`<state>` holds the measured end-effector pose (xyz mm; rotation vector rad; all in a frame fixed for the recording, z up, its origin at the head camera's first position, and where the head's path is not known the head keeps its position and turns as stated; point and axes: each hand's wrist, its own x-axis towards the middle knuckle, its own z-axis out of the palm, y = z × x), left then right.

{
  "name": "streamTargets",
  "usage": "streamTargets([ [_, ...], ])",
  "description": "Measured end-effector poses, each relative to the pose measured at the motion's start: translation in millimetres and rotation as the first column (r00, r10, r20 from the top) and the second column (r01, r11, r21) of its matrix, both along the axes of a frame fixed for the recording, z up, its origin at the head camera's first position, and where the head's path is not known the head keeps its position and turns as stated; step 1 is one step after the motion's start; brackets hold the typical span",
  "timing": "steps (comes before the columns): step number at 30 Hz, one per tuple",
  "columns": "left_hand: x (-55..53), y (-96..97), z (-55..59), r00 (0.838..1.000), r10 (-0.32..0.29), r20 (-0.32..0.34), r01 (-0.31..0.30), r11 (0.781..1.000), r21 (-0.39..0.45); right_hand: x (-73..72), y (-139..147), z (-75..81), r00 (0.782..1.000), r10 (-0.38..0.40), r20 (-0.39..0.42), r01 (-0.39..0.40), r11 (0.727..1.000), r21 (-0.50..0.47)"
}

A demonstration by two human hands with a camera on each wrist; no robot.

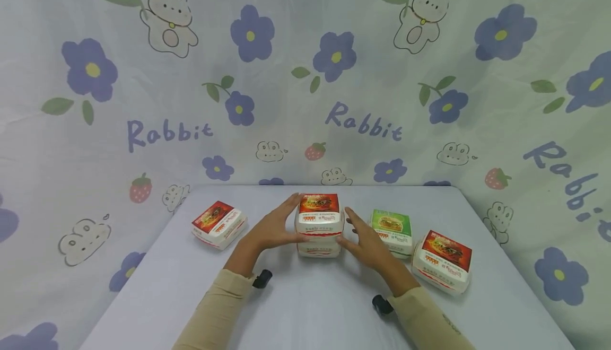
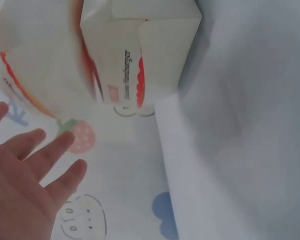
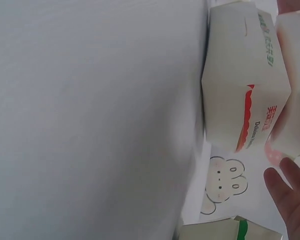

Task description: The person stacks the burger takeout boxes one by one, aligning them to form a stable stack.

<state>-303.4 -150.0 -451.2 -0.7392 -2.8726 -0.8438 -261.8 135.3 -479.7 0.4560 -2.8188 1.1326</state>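
Two white burger boxes with red print stand stacked mid-table. The upper box [image 1: 319, 224] has a red top with a burger picture; the lower box [image 1: 319, 250] shows only its front and rests on the table. My left hand [image 1: 271, 229] is at the stack's left side, thumb toward the seam between the boxes. On the right side is my right hand [image 1: 367, 243], placed likewise. Both wrist views show spread fingers standing off the upper box [image 2: 37, 65]. Whether the thumbs touch it cannot be told. The lower box [image 3: 242, 75] also appears in the right wrist view.
A red-topped burger box [image 1: 219, 225] lies at the left of the white table [image 1: 296, 307]. To the right are a green-topped box [image 1: 392, 230], close beside my right hand, and another red-topped box [image 1: 442, 261]. A printed rabbit curtain [image 1: 286, 90] hangs behind.
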Motion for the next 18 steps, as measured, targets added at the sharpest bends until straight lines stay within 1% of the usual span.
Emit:
streamTargets([
  [5,3.5,-16.4,6.2,1.0,0.027,-0.005,-0.027,0.999,-0.017,-2.5,-4.1,3.4,1.0,0.011,-0.03,-0.011,1.0,0.003],
  [11,10.7,-39.8,11.0,0.999,0.053,-0.006,-0.053,0.997,-0.048,-7.0,-3.8,0.6,0.996,0.005,-0.087,-0.001,0.999,0.038],
  [16,16.4,-63.9,10.6,0.995,0.079,-0.066,-0.084,0.994,-0.075,-10.5,-7.6,3.0,0.992,0.018,-0.122,-0.012,0.999,0.05],
  [18,18.4,-74.4,8.3,0.992,0.084,-0.094,-0.093,0.991,-0.101,-11.8,-9.0,4.2,0.991,0.021,-0.134,-0.014,0.998,0.057],
])
